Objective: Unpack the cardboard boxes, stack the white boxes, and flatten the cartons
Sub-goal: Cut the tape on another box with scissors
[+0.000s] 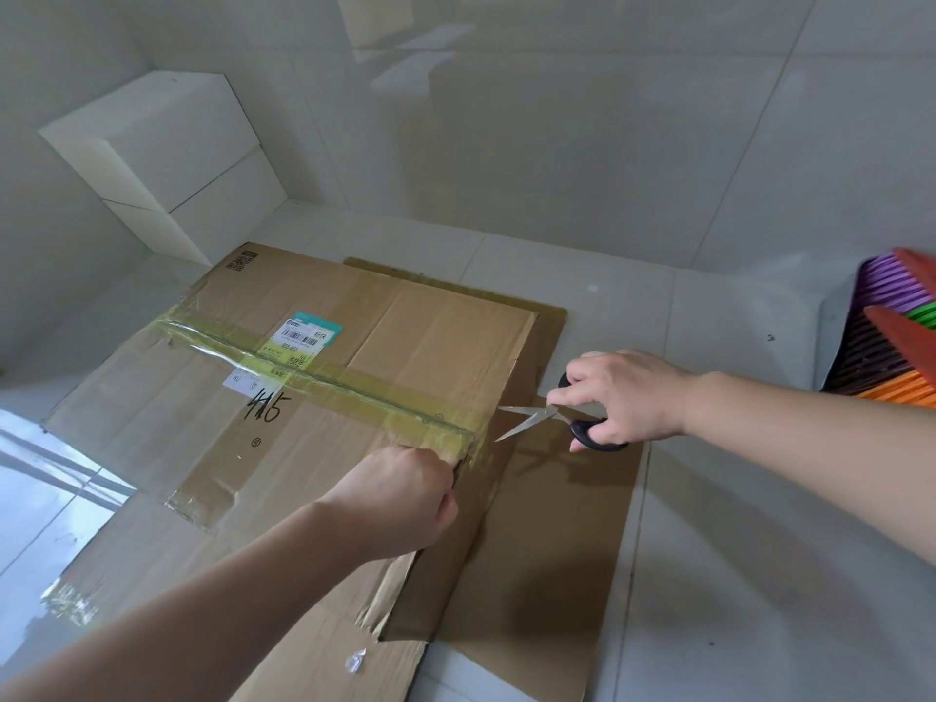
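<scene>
A brown carton (283, 412) lies flattened on the floor, sealed along its seam by a strip of yellowish tape (354, 385). My left hand (405, 491) grips the carton's right edge just below the tape's end. My right hand (623, 397) holds black-handled scissors (552, 418) with the blades spread, their tips just right of the tape's end. A second flattened carton (547, 564) lies underneath, sticking out to the right. Two white boxes (167, 159) stand stacked in the far left corner.
Tiled walls close the space behind and to the left. A pile of coloured plastic slatted items (896, 336) sits at the right edge. A bright reflection lies on the floor tiles (45, 478) at the left.
</scene>
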